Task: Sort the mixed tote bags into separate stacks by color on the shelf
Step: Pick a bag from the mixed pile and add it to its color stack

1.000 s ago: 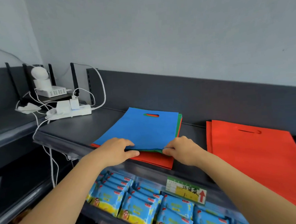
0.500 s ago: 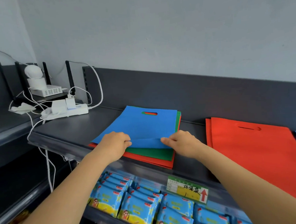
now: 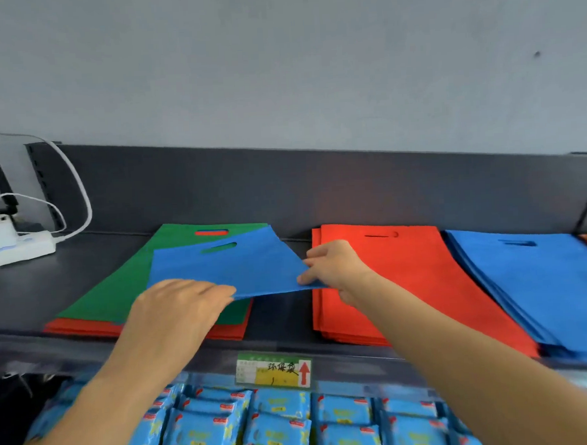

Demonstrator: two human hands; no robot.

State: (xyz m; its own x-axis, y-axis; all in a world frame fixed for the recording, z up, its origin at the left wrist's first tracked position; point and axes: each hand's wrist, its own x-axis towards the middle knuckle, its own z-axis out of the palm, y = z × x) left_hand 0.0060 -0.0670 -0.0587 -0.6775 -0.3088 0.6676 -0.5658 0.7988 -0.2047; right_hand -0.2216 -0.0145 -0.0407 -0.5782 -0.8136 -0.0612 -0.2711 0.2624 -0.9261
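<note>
Head view: your right hand (image 3: 332,268) pinches the blue bag (image 3: 240,266), left hand (image 3: 177,310) grip unclear; put it on the blue stack (image 3: 543,284).

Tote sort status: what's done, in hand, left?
Done: a red stack and a blue stack lie side by side on the shelf. In hand: the left hand and right hand hold one blue bag above the mixed pile. Left: that bag goes to blue; the green bag on top and the red bags beneath need separating.
</note>
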